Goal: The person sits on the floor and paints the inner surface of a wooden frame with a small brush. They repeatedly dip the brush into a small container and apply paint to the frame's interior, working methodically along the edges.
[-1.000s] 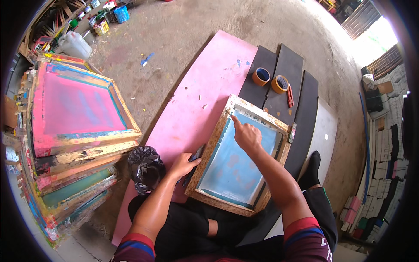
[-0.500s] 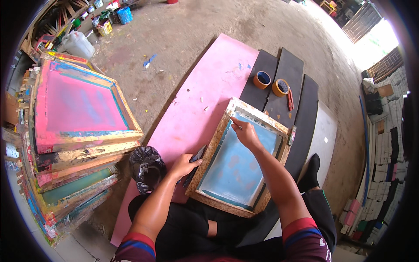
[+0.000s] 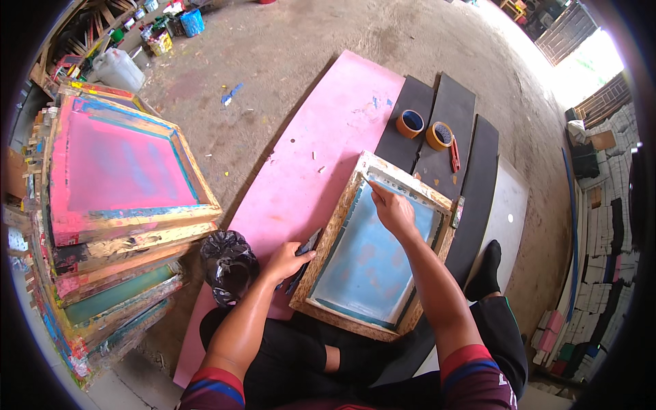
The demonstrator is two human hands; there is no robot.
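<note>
A wooden screen-printing frame point(image 3: 333, 256) with pale blue mesh point(image 3: 369, 253) lies tilted across my lap and the boards. Above the mesh, close to the frame's far left inner corner, my right hand point(image 3: 395, 210) is closed round a thin stick-like tool point(image 3: 370, 181), its tip pointing at that corner. My left hand point(image 3: 288, 263) is beside the frame's left edge, thumb pressed over a dark flat piece point(image 3: 311, 243) whose kind I cannot make out. A crumpled black plastic bag point(image 3: 231, 249) sits to the left of that hand.
Two tape rolls point(image 3: 410, 124) and a red cutter point(image 3: 455, 156) lie on the black boards point(image 3: 447, 102) beyond the frame. A pink board point(image 3: 328, 116) runs alongside. Stacked paint-stained screens point(image 3: 130, 164) stand at the left, with a white jug point(image 3: 117, 68) and paint cans point(image 3: 192, 23) behind.
My right hand has shifted slightly right and nearer to me, drawing the tool along the far inner corner. My left hand and the frame stay almost in place.
</note>
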